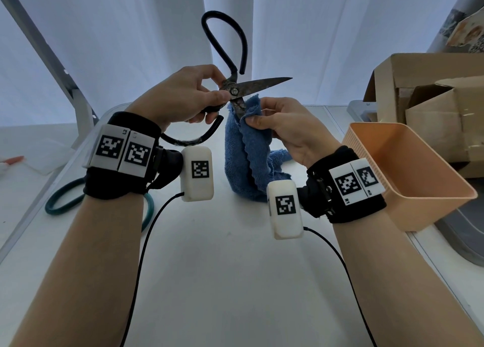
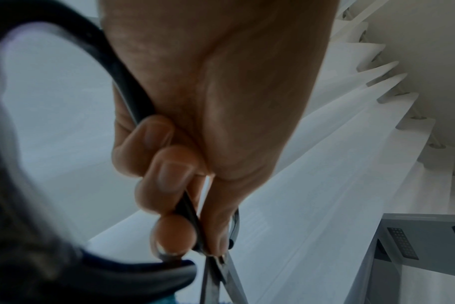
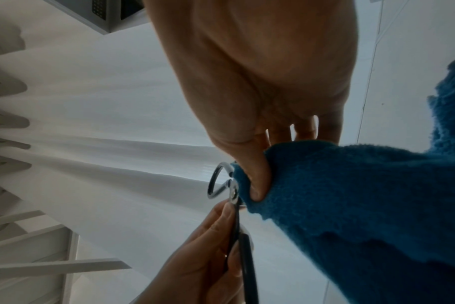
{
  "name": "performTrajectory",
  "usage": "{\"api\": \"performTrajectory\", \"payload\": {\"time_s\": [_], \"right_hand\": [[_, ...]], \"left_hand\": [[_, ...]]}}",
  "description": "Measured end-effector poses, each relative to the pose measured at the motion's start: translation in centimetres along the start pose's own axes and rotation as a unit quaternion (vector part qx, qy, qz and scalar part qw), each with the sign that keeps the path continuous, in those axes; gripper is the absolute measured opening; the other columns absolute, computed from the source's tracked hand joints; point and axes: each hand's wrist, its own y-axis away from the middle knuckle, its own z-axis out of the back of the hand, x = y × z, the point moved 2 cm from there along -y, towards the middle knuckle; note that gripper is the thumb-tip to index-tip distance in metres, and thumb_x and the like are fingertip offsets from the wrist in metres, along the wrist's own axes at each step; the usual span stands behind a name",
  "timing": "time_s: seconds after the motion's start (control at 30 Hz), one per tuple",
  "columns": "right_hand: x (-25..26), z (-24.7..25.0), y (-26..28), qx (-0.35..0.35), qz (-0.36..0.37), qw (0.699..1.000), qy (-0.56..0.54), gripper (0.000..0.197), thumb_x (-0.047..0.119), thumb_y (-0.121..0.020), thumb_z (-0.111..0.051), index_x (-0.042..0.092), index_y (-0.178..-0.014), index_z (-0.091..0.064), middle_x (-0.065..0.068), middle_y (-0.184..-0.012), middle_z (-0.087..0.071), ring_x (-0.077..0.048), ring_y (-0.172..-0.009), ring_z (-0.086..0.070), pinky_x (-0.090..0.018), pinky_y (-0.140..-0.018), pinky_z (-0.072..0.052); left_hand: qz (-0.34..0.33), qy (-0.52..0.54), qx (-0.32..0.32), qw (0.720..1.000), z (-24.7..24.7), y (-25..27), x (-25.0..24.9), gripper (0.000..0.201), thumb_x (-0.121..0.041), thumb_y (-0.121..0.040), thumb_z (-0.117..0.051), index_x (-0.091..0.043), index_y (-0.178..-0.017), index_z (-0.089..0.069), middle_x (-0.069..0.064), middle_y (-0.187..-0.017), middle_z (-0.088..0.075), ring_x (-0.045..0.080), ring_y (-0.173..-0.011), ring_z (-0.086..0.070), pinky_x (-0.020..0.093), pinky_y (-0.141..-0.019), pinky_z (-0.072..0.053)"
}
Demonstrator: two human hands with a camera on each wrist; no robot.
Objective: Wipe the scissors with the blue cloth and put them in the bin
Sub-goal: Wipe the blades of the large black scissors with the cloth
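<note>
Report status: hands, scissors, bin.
Left hand grips open dark metal scissors near pivot. Right hand pinches blue terry cloth around lower blade. Orange plastic bin empty, path unobstructed.

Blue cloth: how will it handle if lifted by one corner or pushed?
Probably floppy: the blue cloth hangs in loose folds from the right hand, its tail pooled on the table. Likely light, since a fingertip pinch carries it. Pushed, its fuzzy pile would probably bunch rather than slide.
</note>
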Motion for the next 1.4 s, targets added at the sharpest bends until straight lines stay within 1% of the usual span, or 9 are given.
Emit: {"api": "performTrajectory", "payload": {"time_s": [0.17, 0.27, 0.4, 0.6, 0.77, 0.87, 1.0, 1.23, 1.4], "right_hand": [[-0.06, -0.05, 0.01, -0.009, 0.006, 1.0, -0.009, 0.011, 0.006, -0.081, -0.077, 0.01, -0.089, -0.07, -0.01, -0.094, -0.069, -0.017, -0.084, -0.067, -0.023, -0.073, -0.053], [-0.11, 0.12, -0.08, -0.011, 0.002, 1.0, -0.01, 0.018, 0.005, -0.083, -0.075, 0.004, -0.101, -0.072, -0.011, -0.097, -0.071, -0.017, -0.088, -0.067, -0.023, -0.076, -0.053], [-0.04, 0.07, -0.02, -0.004, 0.0, 1.0, -0.002, 0.017, 0.001, -0.088, -0.068, 0.008, -0.103, -0.072, -0.008, -0.094, -0.071, -0.013, -0.083, -0.066, -0.018, -0.072, -0.051], [-0.26, -0.08, -0.19, -0.013, 0.005, 1.0, -0.013, 0.023, 0.008, -0.082, -0.077, 0.001, -0.103, -0.07, -0.014, -0.098, -0.069, -0.02, -0.09, -0.067, -0.031, -0.086, -0.056], [-0.11, 0.3, -0.06, 0.015, -0.004, 1.0, -0.004, 0.028, -0.002, -0.088, -0.067, 0.003, -0.115, -0.069, -0.015, -0.102, -0.069, -0.02, -0.093, -0.065, -0.027, -0.087, -0.052], [-0.22, 0.26, -0.16, 0.008, -0.003, 1.0, 0.003, 0.028, 0.001, -0.086, -0.07, 0.004, -0.113, -0.07, -0.016, -0.101, -0.068, -0.021, -0.093, -0.065, -0.032, -0.091, -0.053], [-0.49, 0.08, -0.23, 0.002, -0.003, 1.0, -0.014, 0.028, 0.008, -0.083, -0.077, 0.005, -0.11, -0.071, -0.015, -0.097, -0.067, -0.021, -0.089, -0.067, -0.028, -0.08, -0.055], [-0.41, -0.54, -0.19, 0.052, -0.006, 0.998, -0.019, 0.027, -0.001, -0.094, -0.059, 0.003, -0.118, -0.068, -0.018, -0.111, -0.072, -0.022, -0.098, -0.067, -0.027, -0.083, -0.055], [-0.79, -0.29, -0.38, 0.012, -0.008, 1.0, -0.007, 0.021, 0.009, -0.085, -0.075, 0.004, -0.104, -0.072, -0.016, -0.099, -0.072, -0.019, -0.089, -0.068, -0.03, -0.083, -0.057]], "left_hand": [[-0.001, 0.004, -0.001, 1.0, -0.06, -0.05, -0.06, 0.018, -0.024, -0.1, -0.059, -0.012, -0.112, -0.058, 0.006, -0.057, -0.058, 0.015, -0.046, -0.033, 0.018, -0.044, -0.031], [0.001, 0.004, -0.004, 1.0, -0.07, -0.04, -0.07, 0.017, -0.024, -0.1, -0.059, -0.012, -0.112, -0.058, 0.006, -0.057, -0.058, 0.015, -0.046, -0.032, 0.019, -0.044, -0.031], [0.002, -0.001, -0.008, 1.0, -0.03, -0.03, 0.0, 0.017, -0.023, -0.1, -0.059, -0.011, -0.112, -0.058, 0.008, -0.059, -0.057, 0.015, -0.045, -0.033, 0.017, -0.042, -0.031], [0.004, 0.004, -0.004, 1.0, -0.16, -0.08, -0.13, 0.018, -0.024, -0.1, -0.059, -0.012, -0.113, -0.059, 0.007, -0.058, -0.057, 0.014, -0.045, -0.034, 0.017, -0.043, -0.031], [0.005, 0.001, -0.007, 1.0, -0.11, -0.09, 0.05, 0.019, -0.023, -0.1, -0.059, -0.01, -0.113, -0.058, 0.008, -0.058, -0.057, 0.013, -0.044, -0.033, 0.016, -0.042, -0.031], [0.005, 0.003, -0.006, 1.0, -0.13, -0.13, 0.02, 0.019, -0.023, -0.1, -0.059, -0.01, -0.114, -0.058, 0.008, -0.058, -0.056, 0.012, -0.043, -0.034, 0.016, -0.042, -0.031], [0.0, 0.003, -0.004, 1.0, -0.24, -0.18, -0.04, 0.019, -0.024, -0.1, -0.059, -0.011, -0.113, -0.059, 0.008, -0.058, -0.057, 0.013, -0.043, -0.034, 0.016, -0.041, -0.031], [-0.006, 0.002, -0.009, 1.0, -0.48, -0.3, -0.01, 0.017, -0.023, -0.1, -0.06, -0.011, -0.112, -0.058, 0.009, -0.057, -0.057, 0.016, -0.044, -0.034, 0.018, -0.041, -0.03], [-0.006, 0.001, -0.007, 1.0, -0.33, -0.23, -0.03, 0.016, -0.024, -0.1, -0.06, -0.014, -0.112, -0.059, 0.006, -0.057, -0.058, 0.017, -0.047, -0.034, 0.018, -0.043, -0.031]]}}
